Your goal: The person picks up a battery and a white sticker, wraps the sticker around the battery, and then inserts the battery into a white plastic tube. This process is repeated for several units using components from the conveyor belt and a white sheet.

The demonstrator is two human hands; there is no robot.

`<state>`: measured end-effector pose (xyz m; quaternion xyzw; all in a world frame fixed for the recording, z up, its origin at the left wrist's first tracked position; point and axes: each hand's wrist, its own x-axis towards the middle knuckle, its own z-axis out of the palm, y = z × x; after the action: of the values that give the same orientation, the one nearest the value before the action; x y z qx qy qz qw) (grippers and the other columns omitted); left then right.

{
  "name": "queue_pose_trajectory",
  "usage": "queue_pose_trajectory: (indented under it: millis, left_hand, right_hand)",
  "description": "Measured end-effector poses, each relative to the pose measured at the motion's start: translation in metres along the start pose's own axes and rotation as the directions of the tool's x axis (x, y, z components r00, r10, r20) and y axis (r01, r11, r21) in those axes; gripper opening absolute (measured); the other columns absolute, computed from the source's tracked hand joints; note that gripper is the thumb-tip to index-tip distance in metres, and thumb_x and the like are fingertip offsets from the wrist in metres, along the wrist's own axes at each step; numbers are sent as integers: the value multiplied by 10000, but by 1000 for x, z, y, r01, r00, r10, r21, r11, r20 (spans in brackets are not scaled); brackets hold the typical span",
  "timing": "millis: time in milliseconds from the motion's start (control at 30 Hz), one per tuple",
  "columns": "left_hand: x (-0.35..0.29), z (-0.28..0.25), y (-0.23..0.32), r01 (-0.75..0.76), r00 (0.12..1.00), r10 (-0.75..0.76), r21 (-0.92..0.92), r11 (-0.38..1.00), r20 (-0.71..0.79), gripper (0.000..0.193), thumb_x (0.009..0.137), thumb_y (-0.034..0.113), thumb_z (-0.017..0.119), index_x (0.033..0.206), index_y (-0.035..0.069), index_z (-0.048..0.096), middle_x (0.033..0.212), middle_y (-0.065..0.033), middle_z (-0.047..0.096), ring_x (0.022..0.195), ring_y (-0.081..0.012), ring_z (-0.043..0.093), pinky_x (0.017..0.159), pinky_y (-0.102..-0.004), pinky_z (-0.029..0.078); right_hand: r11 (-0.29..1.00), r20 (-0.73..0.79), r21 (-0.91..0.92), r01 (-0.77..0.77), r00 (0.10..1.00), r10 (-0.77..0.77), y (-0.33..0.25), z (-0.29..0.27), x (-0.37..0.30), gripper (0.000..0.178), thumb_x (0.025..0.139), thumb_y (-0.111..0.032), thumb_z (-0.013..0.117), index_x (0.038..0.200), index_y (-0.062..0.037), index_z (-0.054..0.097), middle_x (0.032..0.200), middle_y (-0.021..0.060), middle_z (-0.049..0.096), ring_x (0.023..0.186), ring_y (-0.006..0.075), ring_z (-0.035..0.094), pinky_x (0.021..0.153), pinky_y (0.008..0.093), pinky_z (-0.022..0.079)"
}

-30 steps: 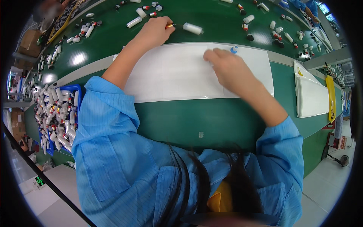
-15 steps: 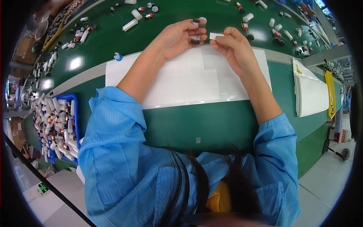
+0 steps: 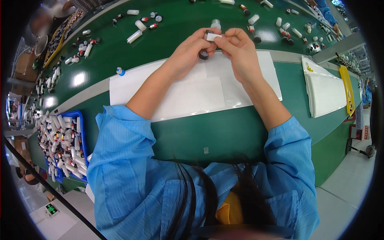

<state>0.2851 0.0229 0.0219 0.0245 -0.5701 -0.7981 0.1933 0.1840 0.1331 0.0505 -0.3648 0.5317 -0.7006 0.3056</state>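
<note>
My left hand (image 3: 191,51) is closed around a small black-capped bottle (image 3: 204,55), whose round dark end pokes out below the fingers; most of its body is hidden. A small white label-like strip (image 3: 214,37) is pinched between the thumb and finger of my right hand (image 3: 241,53). The strip lies over or against the bottle's upper end; whether it sticks there I cannot tell. Both hands meet above the far edge of white sheets (image 3: 192,98) spread on the green table. Just beyond my fingers stands or lies a clear-white bottle (image 3: 216,24).
A blue basket (image 3: 83,136) heaped with small bottles sits at the left. More bottles (image 3: 135,37) lie scattered on the green surface (image 3: 176,16) beyond. A blue-and-white small bottle (image 3: 120,71) is by the sheets' left corner. At right are a white stack (image 3: 326,90) and a yellow strip (image 3: 347,90).
My hands have come together. My right hand has carried the white strip left onto the bottle in my left hand, which has turned and closed more. The view has shifted slightly.
</note>
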Motion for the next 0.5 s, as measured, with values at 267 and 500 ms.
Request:
queue_pose_trajectory:
  millis: [267, 500]
  left_hand:
    - [-4, 8, -1, -101, 995, 102, 64, 993, 1, 324, 941, 260, 375, 1163, 39, 454, 731, 23, 351, 713, -97, 329, 685, -238, 321]
    - [-1, 7, -2, -105, 978, 139, -213, 971, 153, 379, 950, 315, 339, 1175, 29, 446, 672, 16, 340, 664, -111, 343, 700, -269, 356]
  right_hand:
    - [987, -67, -145, 66, 995, -77, -4, 3, -4, 255, 737, -38, 654, 911, 7, 473, 785, 68, 597, 728, 110, 548, 684, 237, 432]
    - [1000, 5, 18, 13, 1000, -13, -2, -3, 2, 287, 757, -94, 657, 951, 2, 468, 868, 83, 613, 789, 115, 550, 741, 269, 431]
